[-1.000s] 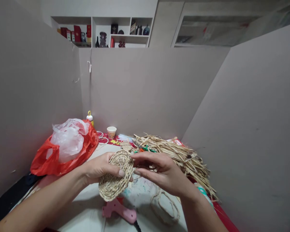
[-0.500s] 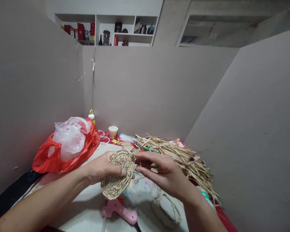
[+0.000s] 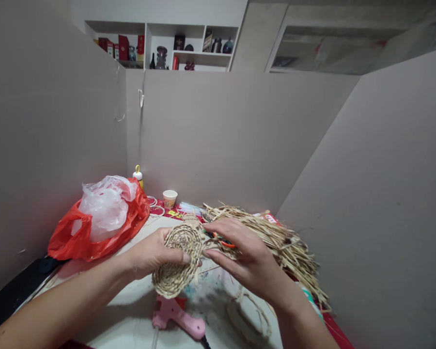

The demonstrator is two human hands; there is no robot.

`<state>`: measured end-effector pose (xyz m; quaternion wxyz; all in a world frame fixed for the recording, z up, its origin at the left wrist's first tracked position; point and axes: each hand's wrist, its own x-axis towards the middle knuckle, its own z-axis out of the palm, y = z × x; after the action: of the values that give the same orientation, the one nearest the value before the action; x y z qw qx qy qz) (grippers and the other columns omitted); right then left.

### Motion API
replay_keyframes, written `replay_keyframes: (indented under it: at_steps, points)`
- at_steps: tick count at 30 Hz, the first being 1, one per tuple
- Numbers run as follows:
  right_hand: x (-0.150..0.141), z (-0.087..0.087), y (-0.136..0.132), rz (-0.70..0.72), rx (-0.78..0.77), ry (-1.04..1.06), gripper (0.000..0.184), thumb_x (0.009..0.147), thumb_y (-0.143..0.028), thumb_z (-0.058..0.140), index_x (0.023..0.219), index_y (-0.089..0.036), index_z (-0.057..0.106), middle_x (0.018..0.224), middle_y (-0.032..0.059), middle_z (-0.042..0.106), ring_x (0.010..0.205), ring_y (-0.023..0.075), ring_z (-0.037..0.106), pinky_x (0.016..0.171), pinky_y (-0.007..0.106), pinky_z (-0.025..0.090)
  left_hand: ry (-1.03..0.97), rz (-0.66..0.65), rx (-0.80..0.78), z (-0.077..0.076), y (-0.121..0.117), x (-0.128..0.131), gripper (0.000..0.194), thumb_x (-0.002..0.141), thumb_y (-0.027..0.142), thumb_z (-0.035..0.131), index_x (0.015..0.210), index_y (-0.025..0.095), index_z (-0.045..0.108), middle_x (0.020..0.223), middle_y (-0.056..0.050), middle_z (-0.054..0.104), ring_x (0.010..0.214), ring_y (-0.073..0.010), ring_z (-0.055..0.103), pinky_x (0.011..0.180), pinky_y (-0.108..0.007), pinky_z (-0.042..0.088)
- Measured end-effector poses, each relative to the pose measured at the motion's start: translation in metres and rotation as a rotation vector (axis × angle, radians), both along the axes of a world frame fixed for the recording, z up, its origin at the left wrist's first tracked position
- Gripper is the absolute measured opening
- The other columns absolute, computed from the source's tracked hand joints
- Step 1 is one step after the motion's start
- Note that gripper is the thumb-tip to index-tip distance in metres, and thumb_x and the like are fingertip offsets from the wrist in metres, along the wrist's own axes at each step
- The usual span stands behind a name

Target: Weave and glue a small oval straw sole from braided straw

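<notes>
A woven straw coil (image 3: pixel 174 278), oval and made of braided cord, is tilted up above the table. My left hand (image 3: pixel 160 252) grips it from the left, thumb lying across its face and fingers behind. Just off the coil's right edge is my right hand (image 3: pixel 240 252), fingers and thumb apart, with no object visible between them. Below the coil lies a pink glue gun (image 3: pixel 179 317) with a black cord. A loose length of braided straw cord (image 3: pixel 252 315) curls on the table under my right forearm.
Dry straw (image 3: pixel 269 232) is heaped at the back right, with orange-handled scissors (image 3: pixel 227 244) near it. A red plastic bag (image 3: pixel 72 237) sits at the left. Farther back stand a paper cup (image 3: pixel 170 199) and clear glue sticks (image 3: pixel 190 208). Grey partitions enclose the table.
My right hand's fingers have spread wider and its index finger has lifted slightly off the coil's edge. The left hand and coil stay almost still.
</notes>
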<state>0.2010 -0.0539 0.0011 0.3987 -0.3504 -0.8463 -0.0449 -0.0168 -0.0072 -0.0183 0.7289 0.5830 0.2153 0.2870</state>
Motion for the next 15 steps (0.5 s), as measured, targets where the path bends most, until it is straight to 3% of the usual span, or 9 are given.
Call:
replay_keyframes:
  at_steps: [3, 7, 11, 15]
  points:
    - [-0.001, 0.001, 0.000, -0.078, 0.089, -0.013, 0.030, 0.083, -0.024, 0.070, 0.109, -0.020, 0.056, 0.107, 0.0113, 0.063, 0.107, 0.0268, 0.055, 0.094, 0.046, 0.043, -0.020, 0.028, -0.004, 0.000, 0.000, 0.001, 0.024, 0.068, 0.017, 0.073, 0.091, 0.014, 0.069, 0.082, -0.007, 0.068, 0.072, -0.0169, 0.061, 0.070, -0.030, 0.048]
    - [-0.005, 0.003, -0.004, -0.149, 0.126, -0.077, 0.010, 0.086, -0.026, 0.066, 0.079, -0.020, 0.060, 0.075, 0.0041, 0.060, 0.075, 0.0213, 0.054, 0.070, 0.038, 0.042, -0.040, 0.039, 0.006, 0.000, 0.000, 0.001, 0.027, 0.067, 0.019, 0.074, 0.093, 0.011, 0.070, 0.083, -0.009, 0.069, 0.072, -0.0170, 0.061, 0.069, -0.030, 0.048]
    - [-0.011, 0.003, -0.005, -0.046, 0.027, -0.035, 0.012, 0.090, -0.019, 0.058, 0.084, -0.019, 0.068, 0.065, 0.0011, 0.062, 0.062, 0.0166, 0.054, 0.062, 0.033, 0.040, -0.066, 0.075, 0.025, 0.000, -0.001, 0.001, 0.032, 0.066, 0.019, 0.076, 0.096, 0.010, 0.070, 0.083, -0.008, 0.069, 0.073, -0.0160, 0.061, 0.071, -0.028, 0.047]
    - [-0.018, 0.001, -0.005, 0.014, -0.212, 0.161, 0.012, 0.088, -0.021, 0.060, 0.085, -0.020, 0.072, 0.070, 0.0017, 0.068, 0.062, 0.0155, 0.060, 0.060, 0.030, 0.046, -0.107, 0.141, 0.041, 0.000, -0.004, 0.003, 0.035, 0.066, 0.019, 0.076, 0.100, 0.013, 0.068, 0.085, -0.006, 0.069, 0.075, -0.0162, 0.061, 0.072, -0.030, 0.047]
